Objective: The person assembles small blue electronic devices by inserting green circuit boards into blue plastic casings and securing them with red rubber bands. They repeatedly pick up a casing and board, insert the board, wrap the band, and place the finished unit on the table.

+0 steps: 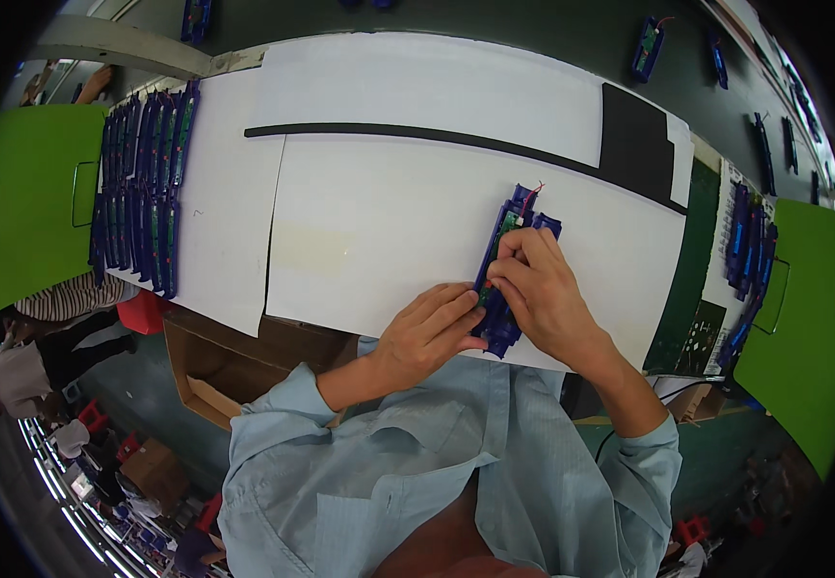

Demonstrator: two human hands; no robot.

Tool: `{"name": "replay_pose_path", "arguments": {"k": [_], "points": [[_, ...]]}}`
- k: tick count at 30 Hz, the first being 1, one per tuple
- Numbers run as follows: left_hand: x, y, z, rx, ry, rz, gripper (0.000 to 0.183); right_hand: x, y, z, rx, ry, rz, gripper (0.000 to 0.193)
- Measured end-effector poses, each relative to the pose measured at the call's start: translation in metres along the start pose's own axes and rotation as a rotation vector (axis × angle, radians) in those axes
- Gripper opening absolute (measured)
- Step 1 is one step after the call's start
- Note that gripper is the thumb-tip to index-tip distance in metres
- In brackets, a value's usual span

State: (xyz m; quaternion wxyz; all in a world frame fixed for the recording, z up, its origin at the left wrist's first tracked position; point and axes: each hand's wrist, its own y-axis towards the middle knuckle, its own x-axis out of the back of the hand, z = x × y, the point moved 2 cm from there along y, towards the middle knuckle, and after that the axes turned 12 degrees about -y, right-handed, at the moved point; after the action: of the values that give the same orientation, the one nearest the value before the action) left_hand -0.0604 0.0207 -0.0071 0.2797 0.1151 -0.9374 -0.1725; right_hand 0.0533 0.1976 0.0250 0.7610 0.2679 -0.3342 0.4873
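Lying under right hand — blue casing

The white bench carries a black strip and blue casings.

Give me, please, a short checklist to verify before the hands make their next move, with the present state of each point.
1. Left hand touches the blue case toward its near end: ok.
2. Right hand is at the case, fingers bent over its middle: ok.
3. Red wires at the far end are away from both hands: ok.
4. Green circuit board is fully visible for checking: not ok, the fingers cover part.
5. Right fingertips grip a small part: cannot tell, the fingers hide it.
6. Rows of blue cases at left are apart from the hands: ok.
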Motion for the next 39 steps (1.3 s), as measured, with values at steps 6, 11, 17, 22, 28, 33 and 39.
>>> {"name": "replay_pose_path", "arguments": {"k": [6, 11, 17, 22, 28, 33, 39], "points": [[0.005, 0.012, -0.005, -0.017, 0.098, 0.117, 0.046, 0.006, -0.013, 0.003, -0.023, -0.085, -0.117, 0.029], [0.01, 0.024, -0.022, 0.033, 0.24, 0.278, 0.043, 0.011, -0.057, 0.014, -0.328, -0.16, -0.01, 0.088], [0.022, 0.039, -0.026, -0.079, 0.129, 0.219, 0.04, 0.015, -0.056, 0.008, -0.326, 0.118, 0.066, 0.08], [0.048, 0.139, -0.002, -0.13, 0.268, 0.077, 0.031, 0.083, 0.043, -0.064, -0.148, 0.284, 0.067, 0.072], [0.041, 0.268, 0.121, 0.021, 0.414, -0.033, 0.024, 0.097, 0.186, -0.16, -0.258, 0.657, -0.062, 0.058], [0.009, 0.317, 0.136, -0.251, 0.489, -0.159, 0.033, 0.14, 0.188, -0.262, -0.276, -0.126, -0.665, 0.054], [-0.072, 0.341, 0.139, -0.142, 0.379, 0.015, 0.041, 0.203, 0.144, -0.393, -0.542, -0.755, -0.841, 0.075]]}}
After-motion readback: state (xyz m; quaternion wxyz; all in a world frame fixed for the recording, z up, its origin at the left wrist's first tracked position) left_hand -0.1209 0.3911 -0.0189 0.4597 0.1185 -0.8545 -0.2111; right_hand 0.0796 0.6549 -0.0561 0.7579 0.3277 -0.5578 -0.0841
